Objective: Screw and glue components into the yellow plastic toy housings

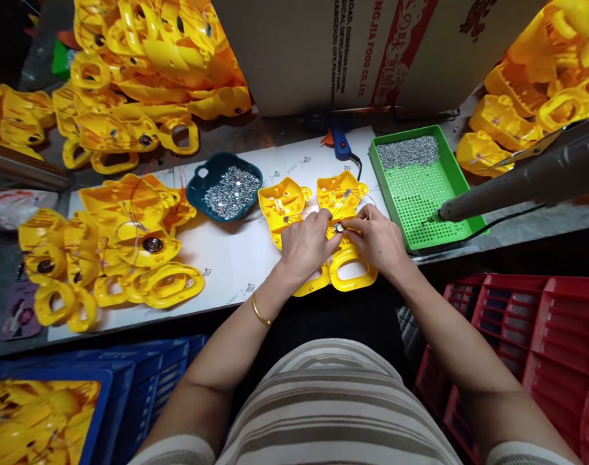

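Two yellow plastic shell halves with ring handles lie open, hollow side up, at the table's front edge: a left half [285, 199] and a right half [353, 270]. Thin wires run over the right one. My left hand [308, 244] rests across the halves, fingers curled, its thumb beside a small round metallic part [339, 228] in the right half. From the other side, my right hand [378, 237] touches this part with thumb and forefinger pinched together. What is under my left fingers is hidden.
A dark teal bowl [192, 194] of small screws stands left of the halves, a green tray [405, 232] right. A screwdriver-like tool [498, 187] slants over the tray. Behind are a blue glue gun [341, 144] and a carton [294, 58]. Yellow shells [124, 213] are piled left.
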A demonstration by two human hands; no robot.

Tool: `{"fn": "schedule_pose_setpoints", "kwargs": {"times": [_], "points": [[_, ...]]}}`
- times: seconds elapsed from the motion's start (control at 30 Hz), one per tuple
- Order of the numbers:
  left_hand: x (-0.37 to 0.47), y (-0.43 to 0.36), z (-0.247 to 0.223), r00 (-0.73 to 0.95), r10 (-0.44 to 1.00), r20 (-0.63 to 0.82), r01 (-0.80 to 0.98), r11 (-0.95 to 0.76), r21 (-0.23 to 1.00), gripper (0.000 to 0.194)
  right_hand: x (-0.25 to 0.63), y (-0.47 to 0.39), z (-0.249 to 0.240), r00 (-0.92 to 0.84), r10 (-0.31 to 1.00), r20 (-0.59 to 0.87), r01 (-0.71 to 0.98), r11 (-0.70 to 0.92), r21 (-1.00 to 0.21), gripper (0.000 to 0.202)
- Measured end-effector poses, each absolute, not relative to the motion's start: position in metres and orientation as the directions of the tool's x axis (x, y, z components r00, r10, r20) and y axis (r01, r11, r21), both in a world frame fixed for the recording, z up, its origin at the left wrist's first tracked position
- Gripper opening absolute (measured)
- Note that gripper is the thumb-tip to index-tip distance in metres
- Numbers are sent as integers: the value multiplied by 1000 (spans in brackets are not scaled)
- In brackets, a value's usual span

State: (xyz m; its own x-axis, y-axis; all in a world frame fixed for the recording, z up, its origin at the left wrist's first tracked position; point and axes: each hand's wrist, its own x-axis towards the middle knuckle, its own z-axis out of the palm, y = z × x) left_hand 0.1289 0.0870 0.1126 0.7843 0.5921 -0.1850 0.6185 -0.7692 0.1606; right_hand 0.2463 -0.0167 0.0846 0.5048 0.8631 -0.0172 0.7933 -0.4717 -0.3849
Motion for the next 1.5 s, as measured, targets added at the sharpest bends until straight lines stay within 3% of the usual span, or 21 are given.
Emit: {"fn": "schedule_pose_setpoints", "kwargs": {"times": [0.23,0.5,0.67,1.0,1.23,1.5], "points": [[140,94,115,817,533,-222,562,-821,97,35,245,-17,80,551,834,-42,758,-520,-393,23],[142,95,119,833,495,-245,523,-850,60,32,247,-18,76,545,838,-32,725,-490,-484,19],[145,97,116,837,495,-234,523,-849,77,32,241,-18,74,569,822,-1,732,-507,-454,22],[138,102,117,873,429,-231,458,-884,90,31,234,-23,60,597,792,127,675,-410,-613,22],[132,103,111,868,431,-245,470,-874,127,30,231,-20,66,596,802,25,675,-484,-557,19],[138,107,111,886,402,-233,442,-882,160,31,239,-21,62,576,816,42,642,-420,-642,20]]}}
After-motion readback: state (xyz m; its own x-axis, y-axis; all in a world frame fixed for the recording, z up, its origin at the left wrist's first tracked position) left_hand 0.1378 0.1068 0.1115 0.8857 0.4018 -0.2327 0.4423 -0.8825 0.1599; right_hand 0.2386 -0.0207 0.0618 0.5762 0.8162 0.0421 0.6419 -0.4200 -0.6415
